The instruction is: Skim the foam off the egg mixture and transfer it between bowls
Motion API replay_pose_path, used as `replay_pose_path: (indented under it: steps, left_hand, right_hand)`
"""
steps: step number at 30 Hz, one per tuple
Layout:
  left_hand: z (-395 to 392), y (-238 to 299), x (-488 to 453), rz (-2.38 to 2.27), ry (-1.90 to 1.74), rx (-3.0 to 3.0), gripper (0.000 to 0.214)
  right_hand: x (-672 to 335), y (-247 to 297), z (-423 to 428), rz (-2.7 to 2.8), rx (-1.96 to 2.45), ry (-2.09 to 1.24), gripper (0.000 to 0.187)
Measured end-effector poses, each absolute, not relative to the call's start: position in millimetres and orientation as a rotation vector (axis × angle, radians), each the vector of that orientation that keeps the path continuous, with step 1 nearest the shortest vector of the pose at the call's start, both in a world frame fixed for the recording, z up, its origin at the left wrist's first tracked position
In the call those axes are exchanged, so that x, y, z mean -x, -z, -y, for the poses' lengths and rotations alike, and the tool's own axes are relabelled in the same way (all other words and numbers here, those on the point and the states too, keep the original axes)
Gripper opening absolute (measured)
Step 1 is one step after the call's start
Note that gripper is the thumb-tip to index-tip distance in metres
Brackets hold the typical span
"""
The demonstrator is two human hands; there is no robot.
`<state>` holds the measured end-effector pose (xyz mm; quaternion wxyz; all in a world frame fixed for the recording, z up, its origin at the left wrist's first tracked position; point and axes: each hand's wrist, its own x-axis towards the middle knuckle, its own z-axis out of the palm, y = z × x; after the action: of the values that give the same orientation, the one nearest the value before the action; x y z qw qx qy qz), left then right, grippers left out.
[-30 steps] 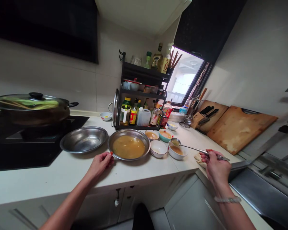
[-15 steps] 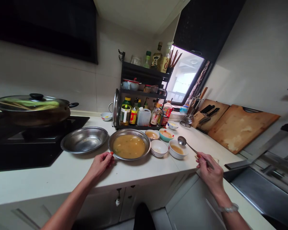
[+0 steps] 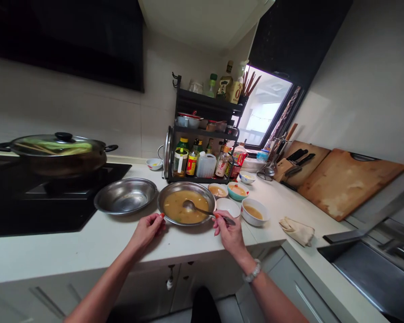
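The right hand (image 3: 230, 231), with a bracelet (image 3: 252, 270) on its wrist, extends over the front part of the table (image 3: 87, 246). Its grip is closed around the handle of the ladle (image 3: 202, 211). The left hand (image 3: 149, 229) is at the near-left edge of the soup pan (image 3: 185, 185); its grip pinches the rim, thumb on top, the other fingers partly hidden.

The soup pan stands on the table between the two hands and contains a yellow-brown liquid with small pale pieces. The ladle slopes down to the left across the right rim, its head at the liquid near the middle; the depth of immersion cannot be determined.

To the right of the soup pan, just beyond the right hand, is a white bowl (image 3: 229, 207), partly covered. Beside it stands a deep bowl (image 3: 255, 213) with brown liquid. A folded cloth (image 3: 296, 230) lies farther right, near the sink (image 3: 373, 273). A bare steel pan (image 3: 126, 197) stands to the left of the soup pan.

Behind the white bowl stand a small bowl (image 3: 218, 190) and a teal bowl (image 3: 238, 191), both containing liquid. A black rack (image 3: 207, 99) with bottles stands behind the soup pan. At far left, a lidded pot (image 3: 63, 163) sits on the stove (image 3: 37, 220).
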<state>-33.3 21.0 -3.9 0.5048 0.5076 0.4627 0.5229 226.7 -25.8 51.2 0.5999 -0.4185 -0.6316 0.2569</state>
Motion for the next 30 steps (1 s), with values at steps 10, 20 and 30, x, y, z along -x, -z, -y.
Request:
replay_pose_path:
  steps: [10,20,30]
  left_hand:
    - [-20.0,2.1,33.3,-1.124,-1.246,-1.254,0.047]
    - [-16.8,-2.9,32.2,-1.132,-1.261,-1.240,0.047]
    - [-19.2,-0.5,32.8,-1.145,-1.252,-1.237,0.048]
  right_hand:
    - [-226.6,-59.4,13.5,0.939,1.033,-0.815,0.036]
    - [-251.4,-80.5,24.5,0.828,0.990,-0.758,0.031]
    - [-303.4,-97.9,32.3,0.778,1.006,-0.603,0.032]
